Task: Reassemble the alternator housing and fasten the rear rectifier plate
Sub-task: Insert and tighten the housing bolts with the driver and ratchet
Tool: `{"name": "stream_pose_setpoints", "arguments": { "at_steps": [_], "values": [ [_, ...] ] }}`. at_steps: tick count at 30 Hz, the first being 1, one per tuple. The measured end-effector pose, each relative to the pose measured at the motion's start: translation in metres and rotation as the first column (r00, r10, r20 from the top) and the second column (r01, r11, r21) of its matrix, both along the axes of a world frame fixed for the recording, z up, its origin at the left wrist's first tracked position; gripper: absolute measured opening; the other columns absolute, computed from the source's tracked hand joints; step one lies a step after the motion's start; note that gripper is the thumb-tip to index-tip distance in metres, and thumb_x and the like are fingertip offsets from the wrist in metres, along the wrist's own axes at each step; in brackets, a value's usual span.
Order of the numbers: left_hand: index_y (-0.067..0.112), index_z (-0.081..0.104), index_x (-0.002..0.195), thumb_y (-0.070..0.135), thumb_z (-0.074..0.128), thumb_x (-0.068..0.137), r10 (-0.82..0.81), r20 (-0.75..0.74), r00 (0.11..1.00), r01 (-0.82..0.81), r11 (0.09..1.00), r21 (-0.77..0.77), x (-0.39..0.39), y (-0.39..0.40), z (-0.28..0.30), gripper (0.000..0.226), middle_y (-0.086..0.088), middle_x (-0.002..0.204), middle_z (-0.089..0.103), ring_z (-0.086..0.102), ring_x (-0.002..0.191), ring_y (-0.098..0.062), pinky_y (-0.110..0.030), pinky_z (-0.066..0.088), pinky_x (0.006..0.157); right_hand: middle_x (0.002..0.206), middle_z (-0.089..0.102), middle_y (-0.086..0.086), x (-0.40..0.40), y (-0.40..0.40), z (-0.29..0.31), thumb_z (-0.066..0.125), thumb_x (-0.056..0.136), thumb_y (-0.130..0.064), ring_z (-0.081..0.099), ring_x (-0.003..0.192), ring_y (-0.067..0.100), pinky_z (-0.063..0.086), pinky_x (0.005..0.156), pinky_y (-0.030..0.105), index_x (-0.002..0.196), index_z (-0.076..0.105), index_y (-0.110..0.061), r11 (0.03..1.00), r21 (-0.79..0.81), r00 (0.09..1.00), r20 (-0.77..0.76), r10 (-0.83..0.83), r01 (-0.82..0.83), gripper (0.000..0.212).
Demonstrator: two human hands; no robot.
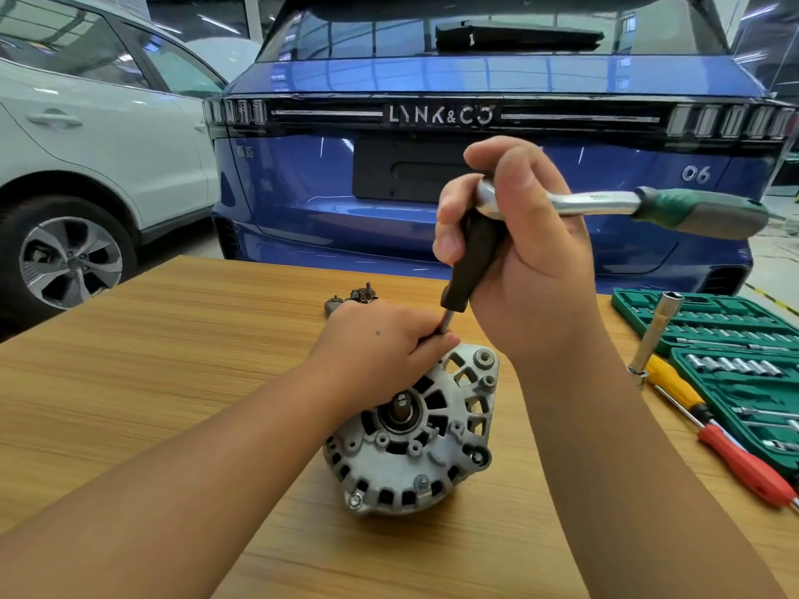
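A grey cast alternator (415, 434) lies on the wooden table (173, 361), its finned housing and centre shaft facing up. My left hand (380, 339) rests on its far edge and pinches the thin metal shaft of a driver at the housing. My right hand (519, 235) grips the driver's black handle (471, 261), which stands tilted above the alternator. A chrome ratchet (605, 203) with a green grip sits on top of that handle and sticks out to the right. The driver's tip is hidden by my left fingers.
A small dark alternator part (352, 296) lies behind my left hand. At the right stand an open green socket set (735, 339), a long chrome socket (657, 335), and yellow (674, 382) and red (748, 464) screwdrivers. A blue car (389, 188) is close behind the table.
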State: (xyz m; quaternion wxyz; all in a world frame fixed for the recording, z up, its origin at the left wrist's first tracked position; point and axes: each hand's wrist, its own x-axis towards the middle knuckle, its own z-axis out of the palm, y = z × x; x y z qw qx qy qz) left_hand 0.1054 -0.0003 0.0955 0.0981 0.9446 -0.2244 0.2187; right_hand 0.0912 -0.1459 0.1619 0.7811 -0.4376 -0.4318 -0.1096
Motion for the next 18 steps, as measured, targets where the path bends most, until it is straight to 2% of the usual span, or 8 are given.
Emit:
{"name": "stream_pose_setpoints", "arguments": {
  "at_steps": [3,6,8,11,14,18],
  "values": [
    [0.032,0.06,0.082,0.058,0.037,0.1,-0.009,-0.007,1.0,0.009,1.0,-0.016,0.0,0.002,-0.001,0.039,0.011,0.065,0.057,0.053,0.065,-0.008,-0.034,0.038,0.07,0.075,0.067,0.003,0.0,0.0,0.0,0.068,0.085,-0.051,0.053,0.057,0.018,0.046,0.061,0.03,0.094,0.071,-0.021,0.999,-0.03,0.998,-0.048,0.037,-0.039,0.032],
    [0.032,0.061,0.081,0.058,0.039,0.1,-0.022,0.001,1.0,0.022,0.999,-0.035,-0.001,0.002,-0.002,0.039,0.013,0.062,0.055,0.052,0.064,-0.006,-0.034,0.035,0.068,0.068,0.064,0.001,-0.003,0.003,0.0,0.065,0.086,-0.058,0.054,0.057,0.018,0.047,0.06,0.028,0.09,0.071,-0.021,0.994,-0.099,0.996,-0.076,-0.047,0.04,0.037],
    [0.032,0.063,0.082,0.06,0.038,0.099,-0.018,0.001,1.0,0.018,0.999,-0.04,0.0,0.0,-0.002,0.041,0.012,0.061,0.055,0.053,0.063,-0.005,-0.033,0.034,0.066,0.062,0.06,-0.002,-0.006,0.005,0.0,0.06,0.091,-0.056,0.053,0.056,0.017,0.046,0.058,0.028,0.086,0.07,-0.022,0.984,-0.134,0.986,-0.096,-0.134,0.121,0.035],
    [0.034,0.063,0.08,0.07,0.033,0.093,-0.02,-0.021,1.0,0.018,0.997,-0.075,0.0,-0.003,-0.001,0.048,0.012,0.059,0.055,0.053,0.061,-0.002,-0.033,0.031,0.065,0.055,0.054,-0.002,-0.009,0.006,0.001,0.057,0.089,-0.05,0.049,0.051,0.018,0.043,0.054,0.029,0.076,0.068,-0.022,0.975,-0.104,0.97,-0.123,-0.209,0.197,0.033],
    [0.039,0.064,0.083,0.081,0.018,0.081,-0.006,-0.056,0.998,0.001,0.996,-0.094,0.0,-0.002,-0.001,0.062,0.013,0.062,0.06,0.056,0.064,-0.001,-0.034,0.033,0.071,0.052,0.05,0.0,-0.01,0.004,0.003,0.059,0.087,-0.047,0.045,0.046,0.019,0.04,0.05,0.029,0.072,0.065,-0.016,0.977,-0.049,0.966,-0.145,-0.213,0.208,0.035],
    [0.039,0.063,0.08,0.085,0.015,0.078,0.012,-0.059,0.998,-0.019,0.994,-0.111,0.001,-0.002,-0.002,0.066,0.011,0.062,0.06,0.055,0.064,-0.002,-0.035,0.032,0.073,0.049,0.048,0.001,-0.013,0.005,0.002,0.059,0.087,-0.044,0.043,0.044,0.02,0.038,0.049,0.029,0.07,0.063,-0.015,0.974,-0.026,0.965,-0.13,-0.226,0.225,0.035]
  ]
}}
